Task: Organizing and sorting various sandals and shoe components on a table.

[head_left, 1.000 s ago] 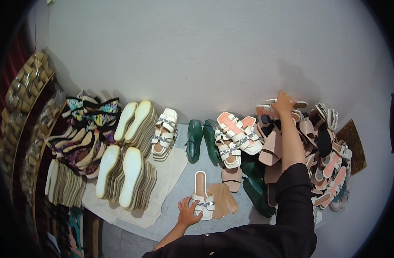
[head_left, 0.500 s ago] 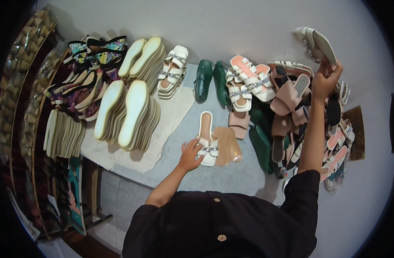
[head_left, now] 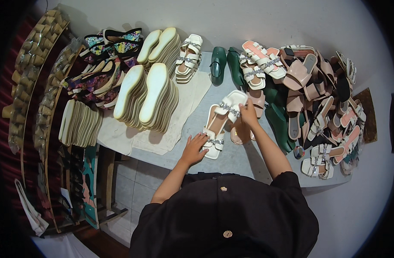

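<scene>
Near the table's middle, my right hand (head_left: 248, 114) is closed on the strapped end of a white sandal (head_left: 234, 99) with a silver chain trim. Its edge meets or overlaps a second white sandal (head_left: 213, 151), which has a brown insole and a matching chain across the straps. My left hand (head_left: 195, 149) rests against this second sandal's left side, fingers spread and stretched over its edge. Just right of it, tan sheet-like pieces (head_left: 238, 136) lie on the table, partly covered by the held sandal and my right forearm.
White sole stacks (head_left: 156, 86) and colourful wedge shoes (head_left: 98, 81) stand at left. A white sandal stack (head_left: 189, 58) and green shoe lasts (head_left: 218, 65) are at the back. Pink and white sandals (head_left: 301, 75) heap up at right. A rack (head_left: 42, 38) of bagged heels borders the left.
My right hand has come down from the upper right to the table's middle, bringing a white sandal beside the other. My left hand stays at the lower sandal. The whole view has shifted.
</scene>
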`<state>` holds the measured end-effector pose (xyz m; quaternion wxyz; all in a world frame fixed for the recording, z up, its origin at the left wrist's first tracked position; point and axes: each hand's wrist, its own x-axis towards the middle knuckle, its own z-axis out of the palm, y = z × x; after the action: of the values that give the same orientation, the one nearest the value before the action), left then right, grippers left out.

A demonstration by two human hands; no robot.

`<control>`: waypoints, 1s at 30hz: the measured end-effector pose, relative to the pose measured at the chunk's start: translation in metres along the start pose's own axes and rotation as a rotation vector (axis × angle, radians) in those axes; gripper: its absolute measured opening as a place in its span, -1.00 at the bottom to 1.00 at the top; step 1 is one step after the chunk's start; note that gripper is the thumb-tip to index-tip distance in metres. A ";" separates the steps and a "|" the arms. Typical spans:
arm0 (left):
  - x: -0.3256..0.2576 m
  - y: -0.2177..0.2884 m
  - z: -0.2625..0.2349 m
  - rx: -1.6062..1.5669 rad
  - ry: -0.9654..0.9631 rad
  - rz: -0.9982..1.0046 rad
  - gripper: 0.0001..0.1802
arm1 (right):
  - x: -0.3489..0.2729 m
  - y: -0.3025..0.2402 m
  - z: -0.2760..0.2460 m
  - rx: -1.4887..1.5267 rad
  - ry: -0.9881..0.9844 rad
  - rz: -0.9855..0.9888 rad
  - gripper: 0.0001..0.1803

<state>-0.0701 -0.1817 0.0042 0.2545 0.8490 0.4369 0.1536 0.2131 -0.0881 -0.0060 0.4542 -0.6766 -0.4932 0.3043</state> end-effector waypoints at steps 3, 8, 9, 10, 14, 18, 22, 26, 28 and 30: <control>-0.006 -0.005 0.012 0.036 0.031 -0.024 -0.36 | -0.004 0.000 0.014 -0.331 -0.128 -0.022 -0.72; -0.018 -0.012 0.025 -0.003 0.133 -0.108 -0.26 | -0.019 -0.023 0.031 -0.024 -0.293 0.071 -0.63; -0.016 -0.010 0.026 -0.004 0.131 -0.105 -0.26 | -0.020 -0.025 0.028 -0.026 -0.287 0.067 -0.64; -0.014 -0.008 0.026 -0.046 0.133 -0.111 -0.22 | -0.019 -0.018 0.029 -0.027 -0.284 0.068 -0.64; -0.008 -0.002 0.025 -0.198 0.108 -0.262 -0.11 | -0.030 -0.014 0.041 -0.230 -0.315 0.023 -0.58; 0.000 0.013 0.021 -0.181 0.071 -0.332 -0.09 | -0.044 -0.016 0.040 -0.540 -0.287 0.105 -0.44; -0.001 0.016 0.023 -0.193 0.079 -0.396 -0.02 | -0.050 -0.021 0.034 -0.723 -0.320 0.109 -0.37; 0.002 0.023 0.041 0.020 0.183 -0.574 0.04 | -0.064 -0.009 0.039 -0.836 -0.220 -0.051 -0.36; 0.005 0.029 0.030 -0.019 0.116 -0.598 0.04 | -0.066 -0.013 0.037 -0.811 -0.198 -0.065 -0.37; 0.006 0.034 0.023 -0.003 0.123 -0.603 -0.06 | -0.066 -0.018 0.034 -0.786 -0.183 -0.084 -0.38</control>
<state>-0.0331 -0.1997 0.0045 0.2629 0.6698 0.6835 0.1227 0.1553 -0.1377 -0.0060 0.1273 -0.7481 -0.6375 0.1327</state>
